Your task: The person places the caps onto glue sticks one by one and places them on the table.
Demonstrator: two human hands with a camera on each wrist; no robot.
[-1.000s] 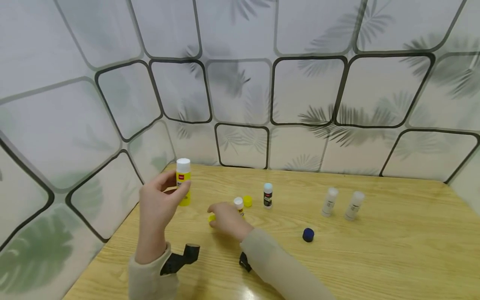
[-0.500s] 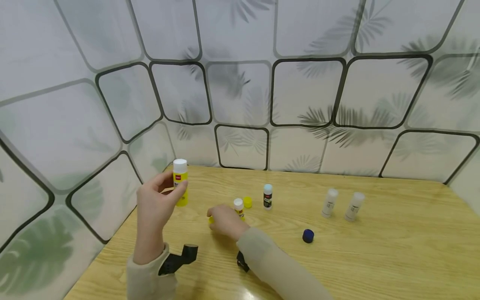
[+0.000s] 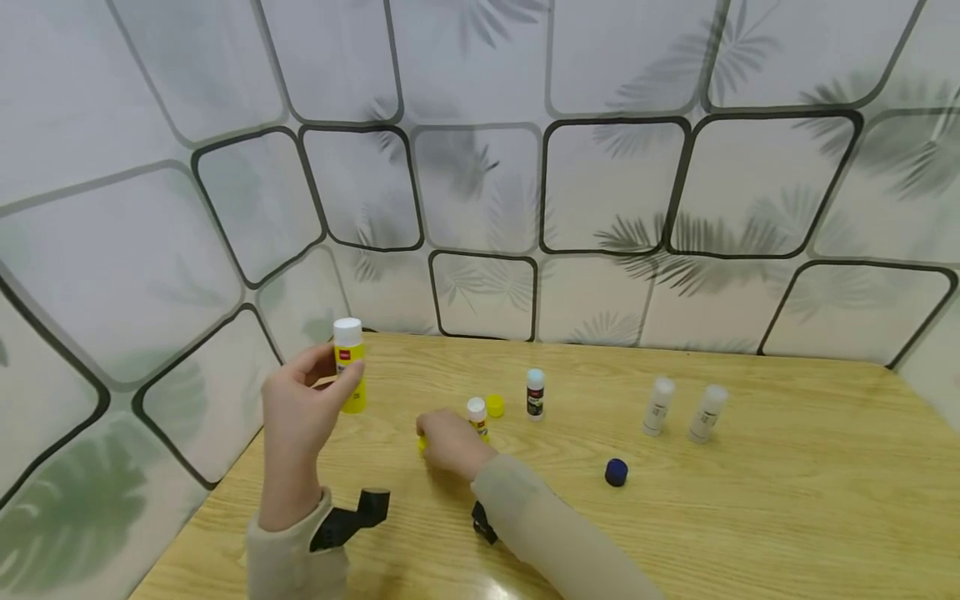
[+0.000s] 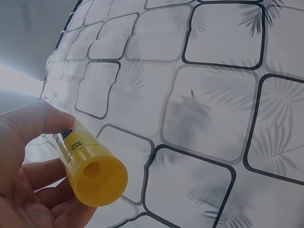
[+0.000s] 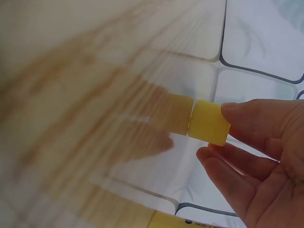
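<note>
My left hand [image 3: 300, 412] holds a yellow glue stick [image 3: 348, 357] with a white cap upright above the left side of the table. In the left wrist view, the hollow yellow base of that glue stick [image 4: 100, 178] faces the camera, with my fingers and thumb round the tube. Lower down, my right hand [image 3: 456, 443] pinches a short yellow cap [image 5: 209, 122] between thumb and fingers at the tabletop. Most of this cap is hidden by the hand in the head view. Just behind the right hand stands a smaller glue stick [image 3: 477, 415] with a white top, partly covered.
Another yellow cap [image 3: 495, 406] lies behind the smaller glue stick. A black-labelled glue stick [image 3: 535, 395] with a pale blue cap stands further right. Two white tubes [image 3: 659, 407] are at the right, and a dark blue cap [image 3: 617, 472] lies nearer. A patterned curtain [image 3: 480, 183] encloses the table.
My left hand has shifted slightly left with the glue stick. My right hand has stayed at nearly the same spot, with its fingers on the yellow cap.
</note>
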